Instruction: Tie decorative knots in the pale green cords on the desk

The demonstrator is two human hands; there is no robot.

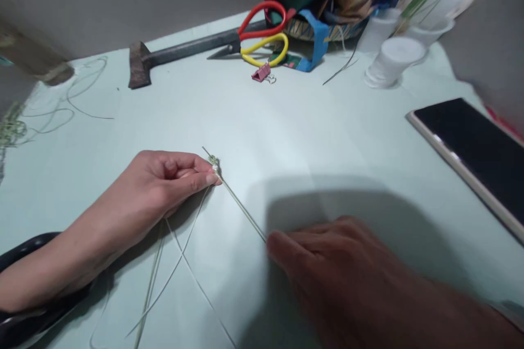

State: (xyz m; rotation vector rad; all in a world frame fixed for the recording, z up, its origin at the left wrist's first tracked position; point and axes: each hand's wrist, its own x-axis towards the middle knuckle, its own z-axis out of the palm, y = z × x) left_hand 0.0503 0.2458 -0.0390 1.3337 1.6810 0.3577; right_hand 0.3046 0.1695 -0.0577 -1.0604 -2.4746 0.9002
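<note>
My left hand (180, 177) pinches a small green and white knotted piece (213, 162) between thumb and forefinger, near the middle of the table. From the knot, pale green cords (243, 209) run taut down to the right, where the fingertips of my right hand (323, 262) are closed on them. Other thin loose threads (181, 253) hang from below my left hand and cross on the pale tabletop. A short stiff end sticks out above the knot.
A hammer (188, 49), red and yellow scissors (262, 38), and a pink binder clip (262, 72) lie at the back. Thread spools (393, 60) and a basket of cloth (319, 30) stand back right, a phone (470, 147) right. Loose green thread (69, 112) lies left.
</note>
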